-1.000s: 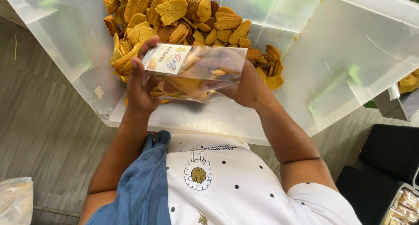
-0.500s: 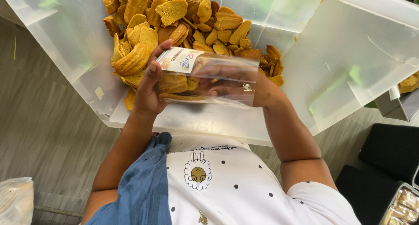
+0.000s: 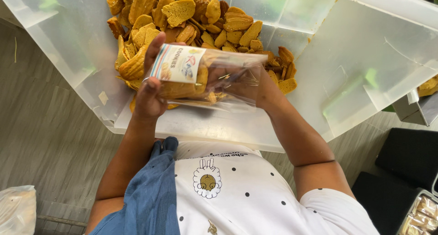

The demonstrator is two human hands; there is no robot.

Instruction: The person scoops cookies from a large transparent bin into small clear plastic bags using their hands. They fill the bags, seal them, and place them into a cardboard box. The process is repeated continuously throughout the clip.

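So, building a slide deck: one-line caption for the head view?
Both hands, left hand and right hand, hold a clear bag over a cookie-filled bin.

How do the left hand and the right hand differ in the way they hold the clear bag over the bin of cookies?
The left hand grips the clear bag from outside, at its labelled end, thumb up along the label; the right hand is seen through the plastic and seems to be inside the bag. The left hand shows plainly; the right hand is blurred by the film. Both hands are raised over the white bin, near the cookie pile.
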